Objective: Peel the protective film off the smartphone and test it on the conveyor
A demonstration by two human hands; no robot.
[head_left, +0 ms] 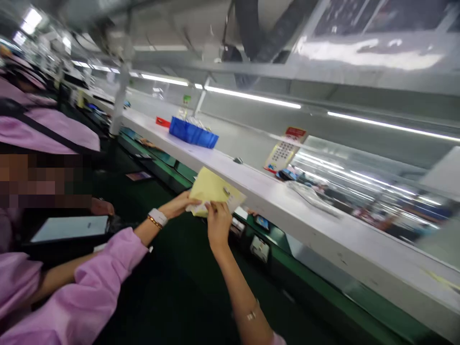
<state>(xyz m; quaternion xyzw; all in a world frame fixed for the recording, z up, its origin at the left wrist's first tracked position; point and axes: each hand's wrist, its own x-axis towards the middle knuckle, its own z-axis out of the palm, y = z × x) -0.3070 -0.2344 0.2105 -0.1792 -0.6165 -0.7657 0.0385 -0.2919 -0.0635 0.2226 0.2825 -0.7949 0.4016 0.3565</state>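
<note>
A pale yellow sheet (210, 187), like paper, is held up in front of the white shelf by both my hands. My left hand (179, 203), below a white wristband and a beaded bracelet, grips its left edge. With thumb and fingers closed, my right hand (219, 220) pinches the lower edge. A small dark mark shows on the sheet near its right side; blur hides what it is.
A co-worker in a pink cap (46, 127) sits close on my left, by a light-screened tablet-like device (70, 229). On the long white shelf (247, 187) stand a blue bin (193, 132) and a calendar-like card (283, 152). Phone-like devices (259, 249) lie on the green strip below.
</note>
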